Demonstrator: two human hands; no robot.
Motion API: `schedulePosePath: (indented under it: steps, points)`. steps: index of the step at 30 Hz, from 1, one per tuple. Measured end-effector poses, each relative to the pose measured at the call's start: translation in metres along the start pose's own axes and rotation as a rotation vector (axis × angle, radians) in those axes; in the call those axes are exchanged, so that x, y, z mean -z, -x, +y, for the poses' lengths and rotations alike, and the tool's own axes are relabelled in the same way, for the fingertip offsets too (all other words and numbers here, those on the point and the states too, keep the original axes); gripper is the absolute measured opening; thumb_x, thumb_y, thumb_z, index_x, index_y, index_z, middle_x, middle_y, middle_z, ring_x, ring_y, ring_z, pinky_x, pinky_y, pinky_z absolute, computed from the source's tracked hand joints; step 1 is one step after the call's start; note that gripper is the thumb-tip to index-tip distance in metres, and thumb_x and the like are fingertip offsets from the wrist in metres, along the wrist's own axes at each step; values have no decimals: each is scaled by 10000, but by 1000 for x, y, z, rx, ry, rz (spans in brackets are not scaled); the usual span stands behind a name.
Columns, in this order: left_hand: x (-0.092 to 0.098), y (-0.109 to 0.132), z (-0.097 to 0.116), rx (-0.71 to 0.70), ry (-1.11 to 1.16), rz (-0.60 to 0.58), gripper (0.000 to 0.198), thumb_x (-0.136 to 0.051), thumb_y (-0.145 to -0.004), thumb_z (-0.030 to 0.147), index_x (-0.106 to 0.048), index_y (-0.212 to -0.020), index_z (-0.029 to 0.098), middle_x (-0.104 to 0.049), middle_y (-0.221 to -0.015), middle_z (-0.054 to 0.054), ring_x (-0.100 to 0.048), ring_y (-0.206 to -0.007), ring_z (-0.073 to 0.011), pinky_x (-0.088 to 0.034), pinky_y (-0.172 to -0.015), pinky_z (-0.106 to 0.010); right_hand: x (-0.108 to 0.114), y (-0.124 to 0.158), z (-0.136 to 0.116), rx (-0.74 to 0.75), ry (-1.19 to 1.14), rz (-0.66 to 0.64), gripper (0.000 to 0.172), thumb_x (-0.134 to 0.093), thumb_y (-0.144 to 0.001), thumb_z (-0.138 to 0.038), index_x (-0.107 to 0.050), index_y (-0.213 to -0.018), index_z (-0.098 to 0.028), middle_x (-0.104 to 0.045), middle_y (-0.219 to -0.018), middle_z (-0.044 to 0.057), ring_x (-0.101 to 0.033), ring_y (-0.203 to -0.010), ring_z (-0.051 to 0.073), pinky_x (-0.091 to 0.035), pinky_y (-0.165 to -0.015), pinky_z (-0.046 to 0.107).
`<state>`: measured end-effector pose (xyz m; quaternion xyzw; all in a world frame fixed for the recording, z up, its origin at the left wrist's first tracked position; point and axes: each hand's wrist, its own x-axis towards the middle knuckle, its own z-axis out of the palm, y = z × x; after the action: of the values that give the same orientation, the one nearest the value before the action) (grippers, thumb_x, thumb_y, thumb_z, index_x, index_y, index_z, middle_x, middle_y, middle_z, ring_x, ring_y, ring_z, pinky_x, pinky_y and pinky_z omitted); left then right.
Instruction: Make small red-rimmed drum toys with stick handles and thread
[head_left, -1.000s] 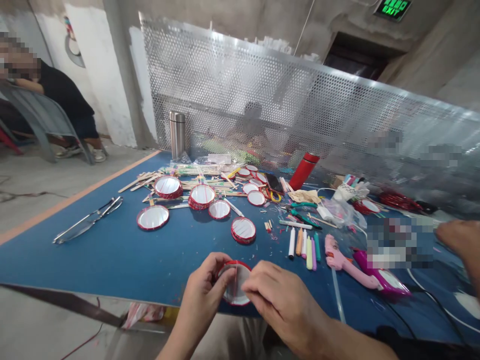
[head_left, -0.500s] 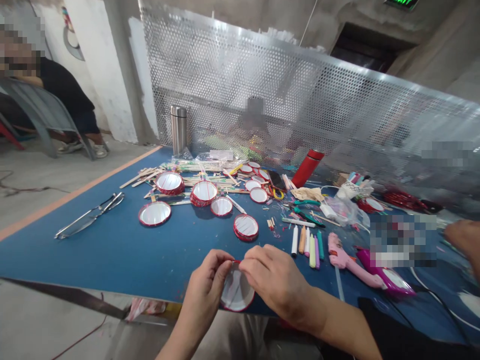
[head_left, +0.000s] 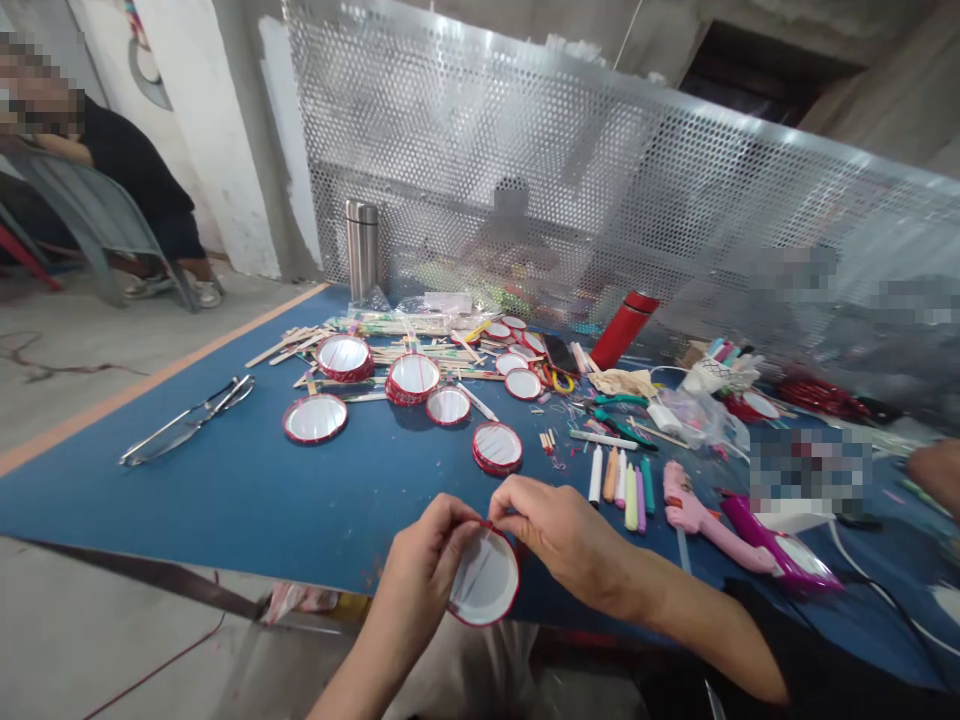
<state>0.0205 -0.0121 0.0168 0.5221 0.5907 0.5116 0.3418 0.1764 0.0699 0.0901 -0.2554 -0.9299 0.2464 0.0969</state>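
Note:
A round white disc with a red rim is held upright at the table's near edge. My left hand pinches its upper left rim between thumb and fingers. At the top of the rim, the thumb and forefinger of my right hand are closed on a small red bit, too small to make out fully. Just beyond my hands lies a small stack of red-rimmed discs. More such discs lie farther back, among them a single one at the left and a taller stack.
Glasses lie on the blue table at left. Markers, a pink glue gun and a purple pack lie at right. Behind stand a steel flask and red bottle. Another person's hand shows far right.
My right hand has shifted slightly right and its fingers have drawn back from the disc, uncovering more of it. The whole view has moved a little.

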Motion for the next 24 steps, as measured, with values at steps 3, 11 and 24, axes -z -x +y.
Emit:
schedulePosePath:
  steps: [3, 11, 24]
  points:
    - [1, -1, 2, -1, -6, -10, 218, -485, -865, 357, -605, -780, 196, -594, -635, 30, -516, -571, -117, -383, -535, -191, 0, -1, -1, 1, 8, -15, 118, -445, -941, -181, -548, -885, -188, -614, -834, 1, -571, -751, 124, -379, -648, 218]
    - [1, 0, 5, -11, -8, -25, 204, -488, -862, 345, -605, -777, 202, -627, -657, 19, -545, -590, -125, -393, -555, -198, -3, 0, 5, -38, -108, 100, 139, -421, -939, -197, -554, -898, -197, -610, -802, -16, -588, -642, 101, -422, -614, 215]
    - [4, -3, 5, 71, 160, -51, 262, -463, -889, 407, -563, -1018, 202, -670, -794, -19, -604, -687, -155, -454, -579, -220, -10, 16, -7, -462, -702, -89, 154, -512, -855, -278, -593, -899, -155, -629, -720, -21, -577, -465, 70, -410, -489, 177]
